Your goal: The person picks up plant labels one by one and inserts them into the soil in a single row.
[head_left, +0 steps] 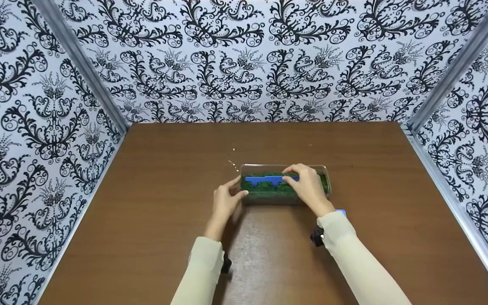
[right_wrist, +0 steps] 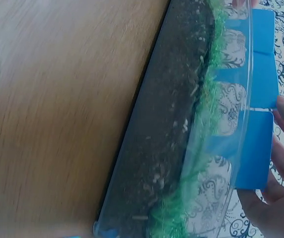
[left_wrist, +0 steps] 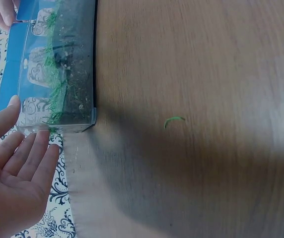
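A clear plastic container (head_left: 269, 198) holds dark soil (left_wrist: 77, 74) topped with green grass (right_wrist: 209, 109). Standing upright in it is a blue panel (head_left: 263, 179) in joined sections, with gaps along its lower part. At the container's left end is my left hand (head_left: 225, 201); its thumb touches the near corner and its relaxed, extended fingers lie against the end wall. My right hand (head_left: 309, 186) pinches the panel's upper edge toward the right, thumb on the near side and fingers behind it. Part of the panel's right end is hidden by that hand.
The container stands on a brown wooden table (head_left: 163, 169). A green blade (left_wrist: 174, 120) lies on the wood in the left wrist view. Patterned black-and-white walls (head_left: 248, 63) with metal posts (head_left: 87, 63) border the table.
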Motion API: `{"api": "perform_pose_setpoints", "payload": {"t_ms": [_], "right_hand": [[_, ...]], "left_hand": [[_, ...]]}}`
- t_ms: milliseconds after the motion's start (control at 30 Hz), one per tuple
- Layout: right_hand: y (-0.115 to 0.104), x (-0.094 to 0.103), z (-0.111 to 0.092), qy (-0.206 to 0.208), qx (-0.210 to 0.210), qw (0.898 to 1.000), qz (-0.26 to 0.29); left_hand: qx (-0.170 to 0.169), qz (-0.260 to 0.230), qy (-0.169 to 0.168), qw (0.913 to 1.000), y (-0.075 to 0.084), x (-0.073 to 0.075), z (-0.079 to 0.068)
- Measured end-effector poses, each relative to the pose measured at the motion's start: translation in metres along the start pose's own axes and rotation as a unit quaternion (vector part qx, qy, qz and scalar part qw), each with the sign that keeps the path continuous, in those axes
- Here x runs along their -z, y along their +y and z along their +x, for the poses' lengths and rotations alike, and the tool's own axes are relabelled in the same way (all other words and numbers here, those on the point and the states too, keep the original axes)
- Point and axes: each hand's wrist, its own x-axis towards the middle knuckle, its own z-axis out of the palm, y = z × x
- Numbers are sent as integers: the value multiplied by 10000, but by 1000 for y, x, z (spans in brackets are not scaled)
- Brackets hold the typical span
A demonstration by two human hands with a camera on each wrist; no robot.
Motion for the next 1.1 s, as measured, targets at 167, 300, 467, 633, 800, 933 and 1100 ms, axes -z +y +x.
{"api": "perform_pose_setpoints", "payload": {"t_ms": [167,300,467,633,800,933,1100], "right_hand": [[-1,-3,0,-55,-47,9998,-203],[1,0,-2,6,-63,9998,-206],[4,1,-3,35,-69,9998,-159],[5,2,-4,-8,-116,9999,-74],[6,3,-5,35,-86,9999,-94],[9,4,-5,109,-63,9999,-96],[13,7,-6,201,-19,9997,-125]], "left_hand": [[-182,41,60,9998,1,1,-1],[-252,5,94,9996,1,1,0],[-258,-17,131,9996,-1,0,1],[-181,6,141,9997,-1,0,0],[-165,-30,150,9997,-1,0,-1],[-187,-91,165,9996,-1,0,-1],[-164,-226,10,9996,0,1,-2]]}}
